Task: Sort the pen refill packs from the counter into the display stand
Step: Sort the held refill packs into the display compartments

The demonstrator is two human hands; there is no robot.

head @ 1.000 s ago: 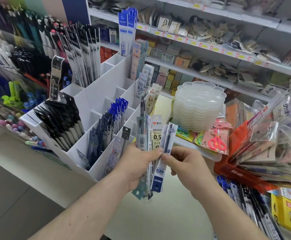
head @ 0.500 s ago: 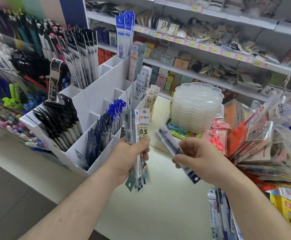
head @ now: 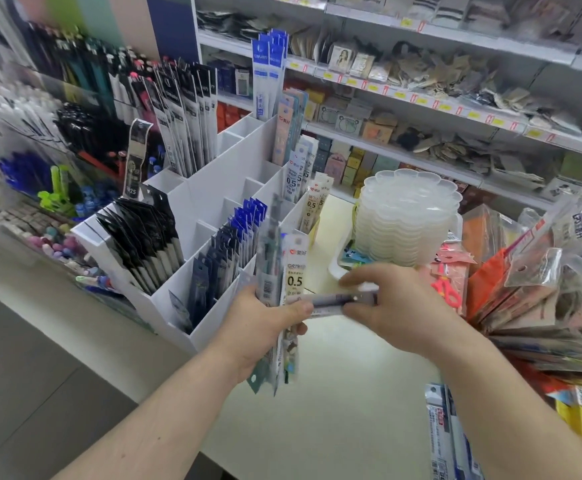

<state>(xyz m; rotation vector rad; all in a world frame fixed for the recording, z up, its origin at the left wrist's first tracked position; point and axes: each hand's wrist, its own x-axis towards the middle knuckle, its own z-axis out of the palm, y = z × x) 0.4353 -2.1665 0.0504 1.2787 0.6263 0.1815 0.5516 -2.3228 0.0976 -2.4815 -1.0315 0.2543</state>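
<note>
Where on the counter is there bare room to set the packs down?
Bare counter lies below both hands, between the display stand and the refill packs at bottom right. A smaller patch sits beside the stacked plastic trays. The right edge is crowded with bagged goods.

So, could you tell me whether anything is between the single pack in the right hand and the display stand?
Yes: the left hand holds a bundle of refill packs upright between the single pack held by the right hand and the display stand. The pack's near end meets that bundle.
</note>
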